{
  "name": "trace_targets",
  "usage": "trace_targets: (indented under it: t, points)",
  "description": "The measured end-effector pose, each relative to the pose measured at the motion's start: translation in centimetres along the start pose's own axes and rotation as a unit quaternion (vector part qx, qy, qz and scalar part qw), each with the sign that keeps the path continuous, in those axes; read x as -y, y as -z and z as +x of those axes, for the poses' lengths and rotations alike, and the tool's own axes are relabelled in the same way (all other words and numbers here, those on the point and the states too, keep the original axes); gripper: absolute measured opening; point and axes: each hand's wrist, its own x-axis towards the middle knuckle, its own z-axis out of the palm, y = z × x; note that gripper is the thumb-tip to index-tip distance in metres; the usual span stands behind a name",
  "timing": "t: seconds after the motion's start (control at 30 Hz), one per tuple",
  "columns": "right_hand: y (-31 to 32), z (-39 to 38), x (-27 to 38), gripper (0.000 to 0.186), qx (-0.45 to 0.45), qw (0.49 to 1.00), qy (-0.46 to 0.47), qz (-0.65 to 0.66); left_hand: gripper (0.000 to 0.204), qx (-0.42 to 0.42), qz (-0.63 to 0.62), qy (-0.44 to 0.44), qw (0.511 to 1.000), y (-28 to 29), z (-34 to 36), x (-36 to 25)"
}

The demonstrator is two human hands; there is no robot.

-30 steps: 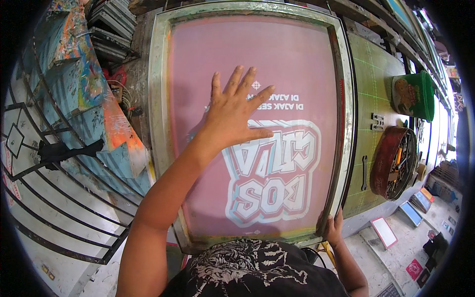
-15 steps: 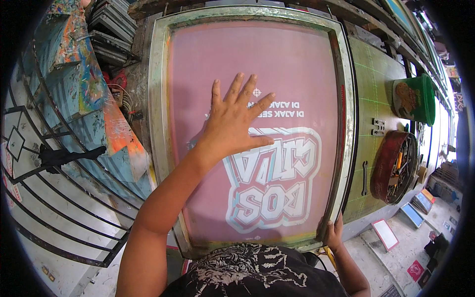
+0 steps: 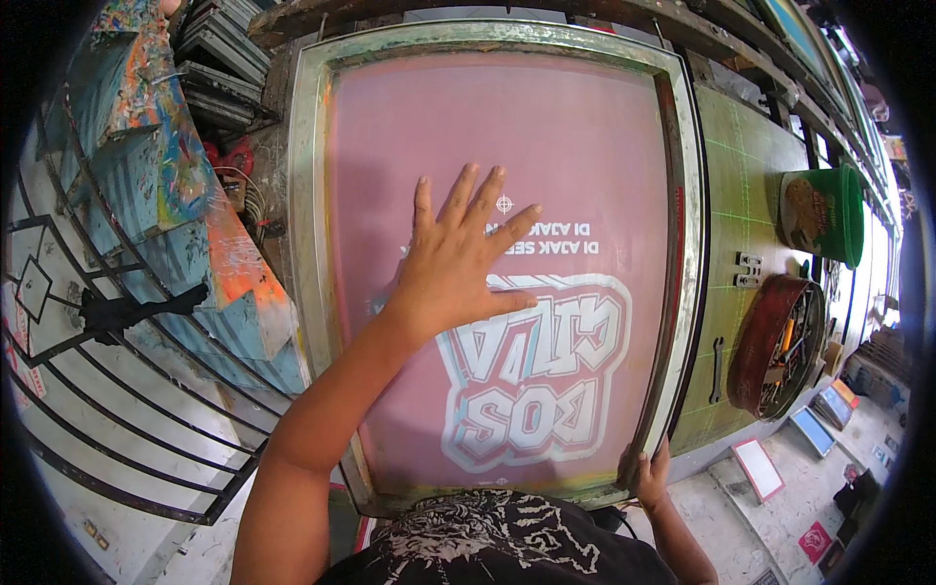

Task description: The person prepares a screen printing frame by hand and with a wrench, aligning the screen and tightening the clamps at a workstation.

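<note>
A large screen-printing frame (image 3: 314, 195) with pink mesh (image 3: 497, 107) fills the middle of the picture. The mesh carries white block-letter artwork (image 3: 526, 419), upside down to me, with registration marks. My left hand (image 3: 448, 258) lies palm down on the mesh, fingers spread, partly covering the upper lettering; it holds nothing. At the lower right, my right hand (image 3: 651, 473) has its fingers on the frame's side edge, gripping it; part of that hand is hidden by the frame. My dark printed shirt shows below.
Right of the frame, a green gridded board (image 3: 731, 146) holds a green bucket (image 3: 819, 214), metal fittings (image 3: 749, 268), a wrench (image 3: 718, 370) and a red tool tin (image 3: 746, 351). At left are a black metal grille (image 3: 127, 419) with dark cloth (image 3: 136, 312), paint-splattered blue steps (image 3: 185, 273) and stacked frames (image 3: 219, 58).
The whole scene has shifted lower in the picture. My left hand stays spread at the same place on the mesh, and my right hand stays on the frame's edge.
</note>
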Motion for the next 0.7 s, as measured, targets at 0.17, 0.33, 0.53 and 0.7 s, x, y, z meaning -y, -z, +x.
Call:
trace_targets:
  t: [0.17, 0.33, 0.53, 0.7]
  points:
    - [2.0, -0.3, -4.2, 0.062, -0.029, 0.999, -0.019, 0.007, 0.093, 0.011, -0.012, 0.007, 1.000, 0.2, 0.0, 0.1]
    - [1.3, 7.0, 4.1, 0.086, -0.046, 0.998, 0.037, 0.034, 0.093, 0.011, -0.019, 0.008, 1.000, 0.3, 0.2, 0.1]
    - [-0.3, 13.2, 10.8, 0.085, -0.047, 0.997, 0.041, -0.034, 0.094, 0.012, -0.030, 0.009, 0.999, -0.1, 0.2, 0.4]
    - [-1.1, 19.8, 16.4, 0.073, -0.105, 0.979, 0.140, -0.107, 0.095, 0.015, -0.027, 0.007, 0.999, 0.1, 0.3, 0.3]
